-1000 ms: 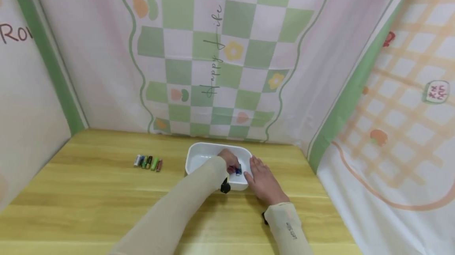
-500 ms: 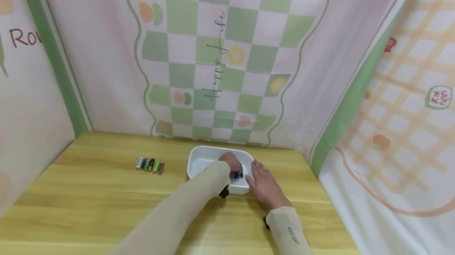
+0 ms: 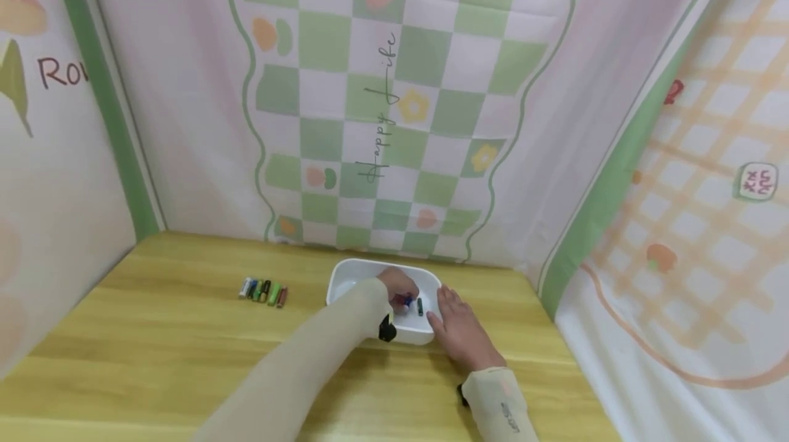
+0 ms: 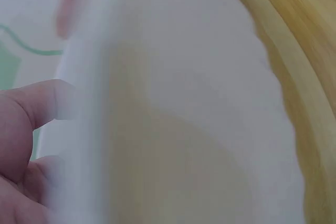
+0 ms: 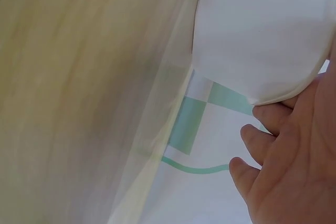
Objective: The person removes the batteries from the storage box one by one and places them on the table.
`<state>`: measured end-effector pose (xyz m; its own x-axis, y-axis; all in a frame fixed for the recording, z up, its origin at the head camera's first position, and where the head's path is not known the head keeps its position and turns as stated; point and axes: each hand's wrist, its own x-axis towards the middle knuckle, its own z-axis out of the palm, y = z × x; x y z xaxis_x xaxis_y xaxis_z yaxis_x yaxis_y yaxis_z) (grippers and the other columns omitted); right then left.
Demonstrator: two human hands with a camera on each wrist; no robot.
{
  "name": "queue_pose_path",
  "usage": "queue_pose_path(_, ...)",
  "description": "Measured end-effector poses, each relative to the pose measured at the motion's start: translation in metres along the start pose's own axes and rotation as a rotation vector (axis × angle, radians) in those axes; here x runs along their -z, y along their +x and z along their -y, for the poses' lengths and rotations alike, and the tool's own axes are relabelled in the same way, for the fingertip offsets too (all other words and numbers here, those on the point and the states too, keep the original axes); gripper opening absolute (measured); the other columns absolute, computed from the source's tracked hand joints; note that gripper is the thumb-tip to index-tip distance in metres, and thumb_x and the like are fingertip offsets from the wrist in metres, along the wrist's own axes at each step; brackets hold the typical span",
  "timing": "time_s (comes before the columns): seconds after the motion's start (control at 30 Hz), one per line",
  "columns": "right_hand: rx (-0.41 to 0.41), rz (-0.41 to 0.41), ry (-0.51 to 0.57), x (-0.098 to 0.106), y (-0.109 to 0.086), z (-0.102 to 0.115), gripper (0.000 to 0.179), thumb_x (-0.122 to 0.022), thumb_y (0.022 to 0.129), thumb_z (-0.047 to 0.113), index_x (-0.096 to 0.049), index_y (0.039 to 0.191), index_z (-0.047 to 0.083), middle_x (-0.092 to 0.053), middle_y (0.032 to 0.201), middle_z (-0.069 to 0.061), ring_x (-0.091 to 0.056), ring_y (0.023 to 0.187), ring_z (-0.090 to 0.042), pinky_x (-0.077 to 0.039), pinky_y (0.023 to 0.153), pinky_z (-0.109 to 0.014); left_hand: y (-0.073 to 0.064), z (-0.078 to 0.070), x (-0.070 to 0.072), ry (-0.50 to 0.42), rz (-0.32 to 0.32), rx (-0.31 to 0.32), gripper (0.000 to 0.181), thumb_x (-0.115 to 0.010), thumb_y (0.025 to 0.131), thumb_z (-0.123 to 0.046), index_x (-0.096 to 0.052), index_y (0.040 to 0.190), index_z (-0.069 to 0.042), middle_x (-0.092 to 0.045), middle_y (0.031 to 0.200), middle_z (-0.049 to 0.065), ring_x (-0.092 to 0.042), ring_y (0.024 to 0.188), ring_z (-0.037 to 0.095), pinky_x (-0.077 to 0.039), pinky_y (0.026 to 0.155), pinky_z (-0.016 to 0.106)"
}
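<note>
A white tray (image 3: 342, 272) sits on the table, and my left hand (image 3: 399, 283) reaches into its right half. Its curled fingers pinch a blue battery (image 3: 407, 301) close over the tray floor. Just right of it, a dark green battery (image 3: 420, 306) lies in the tray by itself. My right hand (image 3: 461, 329) rests with extended fingers against the tray's right end; in the right wrist view its fingers (image 5: 260, 145) spread beside the white wall. The left wrist view is mostly filled by the tray wall (image 4: 184, 103), which hides the left fingertips.
Left of the tray, several batteries (image 3: 264, 290) in white, blue, green, black and red lie in a row on the wooden table (image 3: 154, 332). A printed cloth (image 3: 394, 120) hangs behind the table, with more cloth at both sides.
The blue battery has shifted left with my left hand, away from the dark green battery beside it. My right hand stays at the tray's end. The head view has tilted up slightly.
</note>
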<state>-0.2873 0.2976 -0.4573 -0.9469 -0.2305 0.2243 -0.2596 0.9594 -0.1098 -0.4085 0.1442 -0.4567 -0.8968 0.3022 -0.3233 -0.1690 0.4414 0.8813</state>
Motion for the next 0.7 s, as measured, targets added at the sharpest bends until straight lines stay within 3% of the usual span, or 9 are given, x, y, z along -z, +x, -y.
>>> queue_pose_path(0.23,-0.004,0.016,-0.003,0.005,0.005,0.003,0.07,-0.02,0.092,0.053,-0.019,0.139,0.001,-0.011,0.146,-0.01,-0.012,0.132,-0.027,-0.015,0.107,-0.045,-0.006,-0.009,0.022,-0.093,0.073,0.046,0.006,-0.065,0.069,-0.004,-0.06,0.07,0.0,-0.056,0.063,0.008,-0.05,0.05,0.015,-0.049,0.046,0.021)
queue_pose_path(0.5,-0.023,0.007,-0.003,-0.001,0.005,0.002,0.066,-0.025,0.093,0.049,-0.019,0.14,0.002,-0.015,0.145,-0.011,-0.015,0.132,-0.028,-0.018,0.106,-0.047,-0.02,-0.007,0.041,-0.239,0.163,0.074,0.006,-0.062,0.074,-0.002,-0.061,0.078,0.002,-0.057,0.068,0.009,-0.053,0.057,0.015,-0.053,0.058,0.024)
queue_pose_path(0.7,-0.025,0.026,0.013,0.002,0.002,0.001,0.068,-0.023,0.093,0.051,-0.018,0.14,0.001,-0.016,0.146,-0.013,-0.014,0.131,-0.03,-0.016,0.106,-0.048,-0.024,-0.002,0.055,-0.295,0.183,0.074,0.004,-0.061,0.074,-0.001,-0.06,0.076,0.002,-0.057,0.068,0.008,-0.054,0.057,0.014,-0.054,0.058,0.025)
